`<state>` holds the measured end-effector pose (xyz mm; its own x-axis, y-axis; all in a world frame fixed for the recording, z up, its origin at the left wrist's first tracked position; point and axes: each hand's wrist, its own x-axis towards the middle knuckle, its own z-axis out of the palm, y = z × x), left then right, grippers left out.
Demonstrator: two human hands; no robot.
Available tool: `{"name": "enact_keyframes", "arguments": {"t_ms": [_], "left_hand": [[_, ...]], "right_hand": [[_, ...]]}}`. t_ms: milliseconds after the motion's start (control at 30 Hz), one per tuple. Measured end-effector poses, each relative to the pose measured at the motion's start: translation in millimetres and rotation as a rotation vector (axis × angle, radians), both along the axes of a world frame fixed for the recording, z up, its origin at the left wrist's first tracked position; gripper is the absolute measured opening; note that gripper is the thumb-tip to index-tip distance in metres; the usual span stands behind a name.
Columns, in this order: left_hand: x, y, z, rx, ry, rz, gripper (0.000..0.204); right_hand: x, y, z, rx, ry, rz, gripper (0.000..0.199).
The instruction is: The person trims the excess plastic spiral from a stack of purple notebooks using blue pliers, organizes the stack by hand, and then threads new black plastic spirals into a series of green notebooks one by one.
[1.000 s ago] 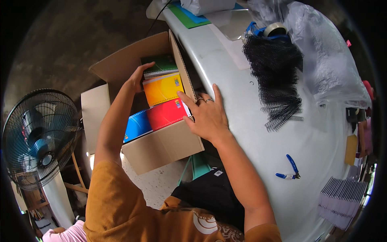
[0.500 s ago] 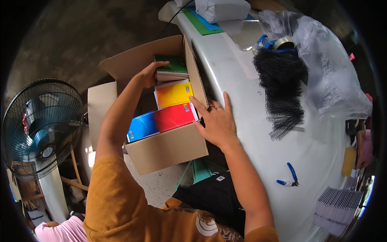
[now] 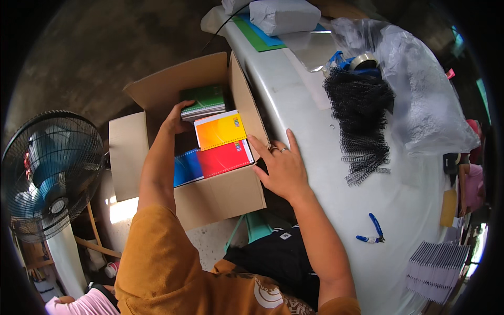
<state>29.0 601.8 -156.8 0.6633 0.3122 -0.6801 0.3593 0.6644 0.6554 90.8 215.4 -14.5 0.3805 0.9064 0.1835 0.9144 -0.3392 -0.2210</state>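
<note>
An uncovered cardboard box [image 3: 223, 195] holds spiral-bound notebooks in stacks. In its far part my left hand [image 3: 177, 116] grips a stack of green notebooks [image 3: 203, 101] by its left side, thumb on the top cover. Its other fingers are mostly hidden beside the stack. Nearer lie a yellow notebook [image 3: 218, 131], a red notebook [image 3: 226, 158] and a blue notebook [image 3: 188, 168]. My right hand [image 3: 283, 165] rests on the box's right rim near the front corner, fingers spread, the index fingertip beside the red and yellow covers.
Right of the box is a light-topped table [image 3: 315, 173]. On it lie black spiral coils [image 3: 362, 115], a tape dispenser [image 3: 362, 62], blue-handled pliers [image 3: 375, 228], plastic wrap [image 3: 415, 100] and a bound paper stack [image 3: 438, 270]. A fan [image 3: 52, 173] stands at the left.
My left hand has shifted the green stack leftward, away from the box's right wall. The right hand stays on the rim. The whole view has shifted slightly.
</note>
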Motion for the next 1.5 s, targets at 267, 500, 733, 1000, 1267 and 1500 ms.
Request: {"name": "enact_keyframes", "arguments": {"t_ms": [267, 500, 733, 1000, 1267, 1500], "left_hand": [[-37, 15, -11, -0.133, -0.027, -0.167, 0.049], [-9, -20, -6, -0.072, -0.041, -0.067, 0.052], [1, -14, -3, 0.028, 0.077, -0.124, 0.052], [-46, 7, -3, -0.143, 0.013, -0.004, 0.053], [-62, -3, 11, 0.087, -0.035, 0.013, 0.048], [-119, -25, 107, 0.146, -0.56, 0.023, 0.061]], "right_hand": [[1, 0, -8, 0.019, -0.005, -0.023, 0.068], [1, 3, -4, -0.024, 0.014, -0.024, 0.069], [3, -1, -9, -0.023, -0.05, -0.015, 0.063], [3, -1, -7, -0.066, -0.046, -0.027, 0.063], [-1, 4, -11, -0.078, -0.058, -0.007, 0.064], [-1, -1, -14, -0.051, -0.05, 0.037, 0.06]]}}
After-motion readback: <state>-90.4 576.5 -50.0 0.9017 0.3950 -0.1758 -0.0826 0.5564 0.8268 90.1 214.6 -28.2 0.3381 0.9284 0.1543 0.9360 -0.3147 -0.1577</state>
